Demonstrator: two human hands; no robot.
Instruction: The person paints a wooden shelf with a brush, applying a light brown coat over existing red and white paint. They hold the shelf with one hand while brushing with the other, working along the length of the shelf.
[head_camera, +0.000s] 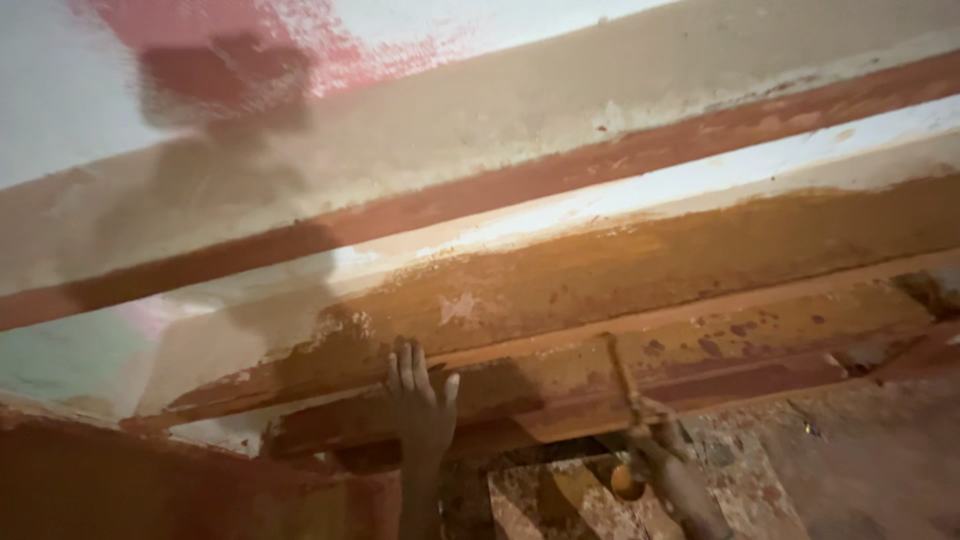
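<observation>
Fingers (405, 365) press the rusty beam (620, 270); right hand (668, 448) grips a brush (628, 400).

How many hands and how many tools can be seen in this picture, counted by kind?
Bare hands: 2, the left hand flat against the rusty brown metal beam, the right hand gripping a tool.
Thin rust-coloured metal tools: 1, the thin tool held up to the beam.
Total: 3
</observation>
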